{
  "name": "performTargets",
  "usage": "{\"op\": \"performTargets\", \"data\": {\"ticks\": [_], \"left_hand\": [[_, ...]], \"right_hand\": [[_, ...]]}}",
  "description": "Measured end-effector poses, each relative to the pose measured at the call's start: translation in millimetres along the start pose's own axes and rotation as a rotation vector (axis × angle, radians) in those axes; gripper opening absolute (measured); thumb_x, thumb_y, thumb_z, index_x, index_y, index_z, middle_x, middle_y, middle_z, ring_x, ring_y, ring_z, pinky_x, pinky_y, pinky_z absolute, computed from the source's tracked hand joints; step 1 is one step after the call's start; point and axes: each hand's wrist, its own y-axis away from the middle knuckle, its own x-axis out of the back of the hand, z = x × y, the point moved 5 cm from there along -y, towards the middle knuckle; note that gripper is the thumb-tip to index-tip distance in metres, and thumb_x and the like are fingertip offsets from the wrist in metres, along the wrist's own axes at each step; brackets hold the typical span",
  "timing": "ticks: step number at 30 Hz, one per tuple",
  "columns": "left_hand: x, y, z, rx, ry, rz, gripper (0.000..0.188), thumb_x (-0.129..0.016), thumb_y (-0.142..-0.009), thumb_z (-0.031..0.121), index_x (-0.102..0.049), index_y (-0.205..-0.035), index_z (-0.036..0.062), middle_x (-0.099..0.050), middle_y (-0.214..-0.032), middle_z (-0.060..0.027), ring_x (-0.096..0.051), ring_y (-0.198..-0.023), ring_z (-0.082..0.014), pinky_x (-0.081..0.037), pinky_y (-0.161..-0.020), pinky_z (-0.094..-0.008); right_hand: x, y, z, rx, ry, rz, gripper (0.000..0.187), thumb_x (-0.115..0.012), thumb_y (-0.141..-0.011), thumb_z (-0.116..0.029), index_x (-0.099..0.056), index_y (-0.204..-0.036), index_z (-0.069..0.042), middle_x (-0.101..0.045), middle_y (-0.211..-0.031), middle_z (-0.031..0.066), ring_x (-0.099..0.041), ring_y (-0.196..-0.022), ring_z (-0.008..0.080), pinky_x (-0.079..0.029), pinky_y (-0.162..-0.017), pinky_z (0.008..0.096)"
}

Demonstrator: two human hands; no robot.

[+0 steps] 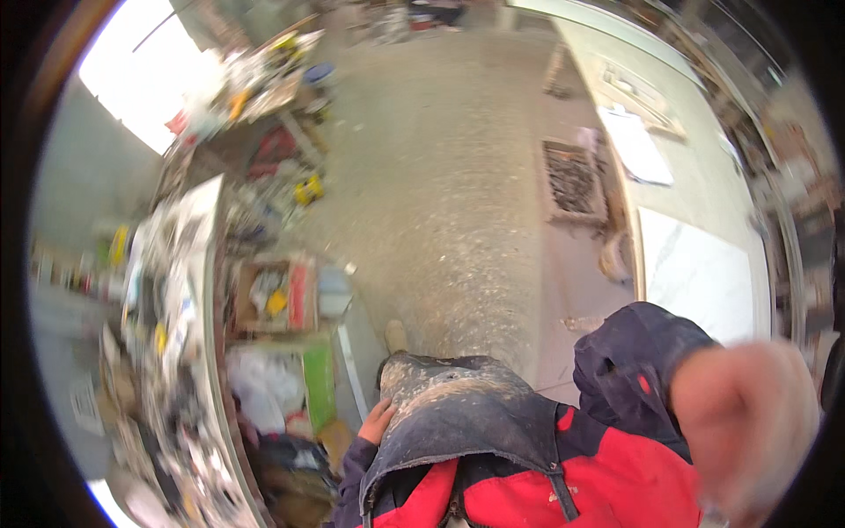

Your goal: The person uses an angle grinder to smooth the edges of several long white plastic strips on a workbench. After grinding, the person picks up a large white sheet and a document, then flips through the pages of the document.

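My left hand [377,421] rests against the side of the dark, dust-stained apron [466,400], its fingers partly showing and lying loosely on the cloth with nothing seen in them. Raised close to the camera at the lower right is my right hand [748,422], large and smeared by motion. Its fingers cannot be made out, nor whether anything is in them. The right sleeve [634,365] is dark and bent at the elbow. Beyond that arm, a white marbled slab [695,273] lies on the long pale workbench [704,176].
On the left stands a cluttered bench [211,264], with a cardboard box [304,295] and a green-sided box [319,387] beside it. A crate of dark pieces [574,180] sits near the right bench. Debris is scattered on the dusty floor [440,176]. A second littered table [273,97] stands farther off.
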Motion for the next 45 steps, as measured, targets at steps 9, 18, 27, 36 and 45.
{"op": "performTargets", "data": {"ticks": [9,18,27,36,45], "left_hand": [[168.7,-295.2,-74.7,-0.323,-0.619,-0.474,0.057,-0.057,-0.103,0.036,-0.051,-0.149,0.0028,-0.051,-0.151,-0.0243,-0.048,-0.141,-0.0395,-0.038,-0.118,-0.0419],[157.7,-640.7,252.0,-0.159,-1.415,-0.598,0.081,-0.076,-0.083,0.052,-0.058,-0.141,-0.0007,-0.063,-0.137,-0.0278,-0.059,-0.129,-0.0417,-0.048,-0.11,-0.049],[-160.0,-698.5,631.0,-1.092,-0.991,-0.641,0.077,-0.082,-0.079,0.026,-0.051,-0.145,0.0028,-0.051,-0.149,-0.024,-0.047,-0.138,-0.0433,-0.04,-0.115,-0.0477],[-346.2,-719.9,736.9,-1.513,-1.305,-0.853,0.092,-0.09,-0.074,0.036,-0.046,-0.15,0.0081,-0.036,-0.161,-0.0195,-0.028,-0.152,-0.0418,-0.026,-0.12,-0.0626],[-348.1,-715.2,737.8,-1.764,-1.091,-1.443,0.086,-0.09,-0.07,0.027,-0.05,-0.143,0.0047,-0.04,-0.155,-0.0229,-0.036,-0.144,-0.0441,-0.031,-0.117,-0.058]], "right_hand": [[44.5,389.5,112.6,-1.499,-0.482,1.234,0.06,-0.056,-0.106,-0.031,-0.04,-0.157,-0.004,-0.056,-0.147,0.023,-0.065,-0.125,0.0314,-0.064,-0.071,0.0338],[50.4,531.8,47.4,-2.172,0.631,1.366,0.065,-0.057,-0.104,-0.044,-0.048,-0.152,-0.002,-0.069,-0.13,0.0229,-0.068,-0.115,0.0375,-0.059,-0.082,0.0408],[264.9,557.7,84.8,-1.714,1.017,1.555,0.056,-0.07,-0.095,-0.041,-0.063,-0.137,-0.004,-0.068,-0.128,0.0231,-0.067,-0.112,0.038,-0.052,-0.094,0.044],[488.2,433.2,41.8,-0.837,0.837,2.192,0.068,-0.066,-0.1,-0.021,-0.036,-0.157,0.002,-0.057,-0.143,0.0189,-0.065,-0.111,0.0218,-0.057,-0.085,0.0334],[481.4,440.7,72.8,-0.628,0.747,2.539,0.045,-0.063,-0.103,-0.022,-0.056,-0.141,0.002,-0.072,-0.112,0.0111,-0.071,-0.088,0.0171,-0.06,-0.074,0.0297]]}}
